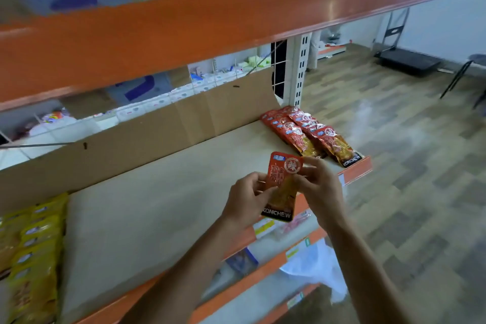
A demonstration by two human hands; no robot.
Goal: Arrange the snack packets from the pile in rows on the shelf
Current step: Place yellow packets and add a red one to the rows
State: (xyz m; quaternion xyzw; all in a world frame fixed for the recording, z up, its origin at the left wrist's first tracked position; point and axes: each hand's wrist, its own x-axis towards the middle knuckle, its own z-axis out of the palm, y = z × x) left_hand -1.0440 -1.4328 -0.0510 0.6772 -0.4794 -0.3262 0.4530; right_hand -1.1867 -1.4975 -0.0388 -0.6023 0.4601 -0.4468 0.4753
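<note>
A red snack packet (pixel 282 187) with a black KONCHEW band is held upright above the front edge of the pale shelf (pixel 157 200). My left hand (pixel 246 198) pinches its left side and my right hand (pixel 319 184) pinches its upper right edge. Two rows of matching red packets (pixel 307 133) lie overlapped at the shelf's right end, running from the back to the front edge. Rows of yellow snack packets (pixel 34 252) fill the shelf's left end.
An orange shelf beam (pixel 210 23) crosses overhead. A brown cardboard sheet (pixel 163 126) lines the shelf's back. Lower orange-edged shelves (pixel 265 271) hold packets and a white plastic bag (pixel 315 268). To the right lie tiled floor, a black trolley (pixel 407 60) and a chair (pixel 470 71).
</note>
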